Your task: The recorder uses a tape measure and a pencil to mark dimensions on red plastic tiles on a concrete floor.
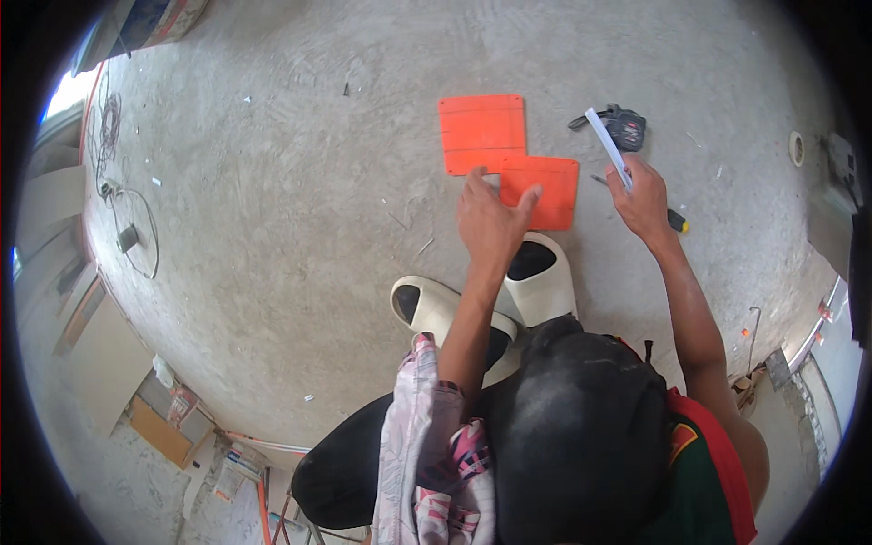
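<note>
Two orange rectangular panels lie on the concrete floor: the farther panel [482, 134] and the nearer panel [554, 200], whose corner meets or overlaps the other's. My left hand [490, 218] is over the panels' near-left edges, its fingers and thumb spread and holding nothing. Whether its fingertips press on the panels, I cannot tell. To the right, my right hand [643, 200] is closed on the lower end of a narrow white strip [607, 145] that points up and away to the left. Partly hidden under that hand is a screwdriver [678, 221] with a black and yellow handle.
Beyond the white strip sits a dark grey and black compact object [629, 129], its kind unclear. My feet in cream slip-on shoes [545, 282] stand close below the panels. Cables [113, 186] run along the left. A tape roll [797, 148] lies far right.
</note>
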{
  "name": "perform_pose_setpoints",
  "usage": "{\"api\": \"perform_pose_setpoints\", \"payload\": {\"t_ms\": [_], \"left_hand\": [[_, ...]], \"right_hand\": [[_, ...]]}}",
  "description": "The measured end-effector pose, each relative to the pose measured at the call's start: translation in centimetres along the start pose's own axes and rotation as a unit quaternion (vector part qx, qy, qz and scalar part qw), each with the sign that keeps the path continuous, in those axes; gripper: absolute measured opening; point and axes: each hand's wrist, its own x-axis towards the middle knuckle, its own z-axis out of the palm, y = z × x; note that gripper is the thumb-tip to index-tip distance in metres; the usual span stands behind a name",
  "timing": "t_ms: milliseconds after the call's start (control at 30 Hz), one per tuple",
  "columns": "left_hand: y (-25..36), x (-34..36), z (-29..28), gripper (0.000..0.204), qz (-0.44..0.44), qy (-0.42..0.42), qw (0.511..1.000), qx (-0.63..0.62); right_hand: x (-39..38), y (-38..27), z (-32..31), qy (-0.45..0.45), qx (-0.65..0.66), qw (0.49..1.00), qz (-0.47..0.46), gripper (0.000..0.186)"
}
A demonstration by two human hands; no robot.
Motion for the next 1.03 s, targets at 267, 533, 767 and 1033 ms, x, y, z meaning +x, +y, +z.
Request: {"api": "perform_pose_setpoints", "payload": {"t_ms": [267, 533, 767, 1033], "left_hand": [[-3.0, -1.0, 3.6, 0.092, 0.002, -0.024, 0.992, 0.122], [1.7, -3.1, 5.0, 0.082, 0.020, 0.036, 0.988, 0.148], [0.0, 0.4, 2.7, 0.050, -0.065, -0.272, 0.939, -0.200], [-0.6, 5.9, -1.9, 0.066, -0.033, 0.092, 0.991, 0.093]], "right_hand": [[-5.5, 9.2, -2.9, 0.011, -0.116, 0.993, -0.029, 0.021], [-5.8, 13.3, -4.6, -0.053, -0.172, 0.976, -0.122, 0.034], [-5.1, 15.6, -5.6, -0.151, -0.175, 0.961, -0.150, 0.043], [2.4, 8.4, -5.0, -0.110, -0.205, 0.968, -0.095, 0.073]]}}
